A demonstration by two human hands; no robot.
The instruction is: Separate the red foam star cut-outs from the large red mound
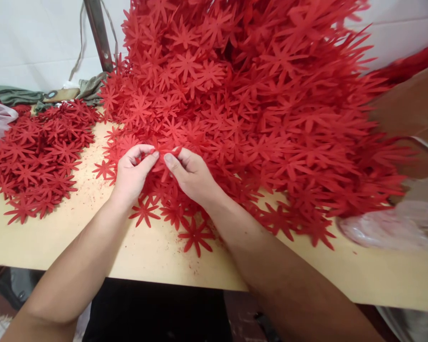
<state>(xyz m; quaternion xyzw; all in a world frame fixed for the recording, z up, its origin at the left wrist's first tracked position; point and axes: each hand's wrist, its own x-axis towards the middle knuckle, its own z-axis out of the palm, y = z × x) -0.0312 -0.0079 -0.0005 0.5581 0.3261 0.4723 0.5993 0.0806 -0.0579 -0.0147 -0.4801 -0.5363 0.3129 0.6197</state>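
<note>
Both forearms reached forward over the table (89,244) and angled inward, wrists raised. Left hand (132,167) and right hand (190,172) sat just beside each other, thumbs nearly meeting, each pinching the same red flower-shaped cutout (161,148) by its petals (grip partly hidden by the fingers). The cutout was between the hands, above the near-left edge of a large red heap (235,109). A smaller heap (39,152) lay left.
</note>
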